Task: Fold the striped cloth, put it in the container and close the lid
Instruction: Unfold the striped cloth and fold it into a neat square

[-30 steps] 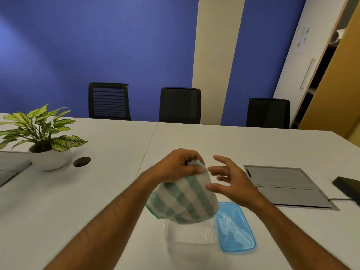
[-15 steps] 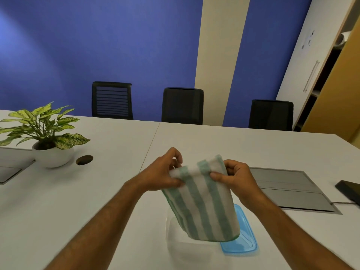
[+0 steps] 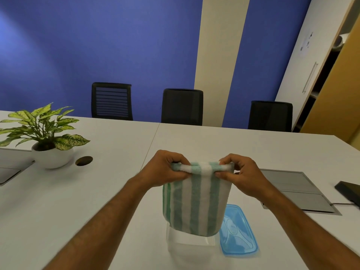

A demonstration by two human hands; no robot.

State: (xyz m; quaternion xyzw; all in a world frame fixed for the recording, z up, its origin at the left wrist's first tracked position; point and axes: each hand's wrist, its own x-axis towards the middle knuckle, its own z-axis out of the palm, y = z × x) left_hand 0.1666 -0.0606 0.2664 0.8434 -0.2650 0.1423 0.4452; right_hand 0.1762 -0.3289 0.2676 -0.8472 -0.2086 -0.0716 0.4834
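Observation:
The green-and-white striped cloth [image 3: 195, 201] hangs folded in the air above the table. My left hand [image 3: 165, 168] pinches its top left corner and my right hand [image 3: 240, 173] pinches its top right corner, with the top edge stretched level between them. Directly below the cloth stands the clear plastic container [image 3: 190, 246], its lid off and its far part hidden by the cloth. The blue lid [image 3: 238, 233] lies flat on the table just right of the container.
A potted plant [image 3: 45, 137] stands at the left beside a round cable hole [image 3: 84, 160]. A grey floor-box panel [image 3: 296, 190] and a black device [image 3: 348, 190] sit at the right. Three black chairs line the table's far edge.
My right hand took hold of the cloth's top edge. Both hands spread apart, so the bunched cloth now hangs flat and squared over the container.

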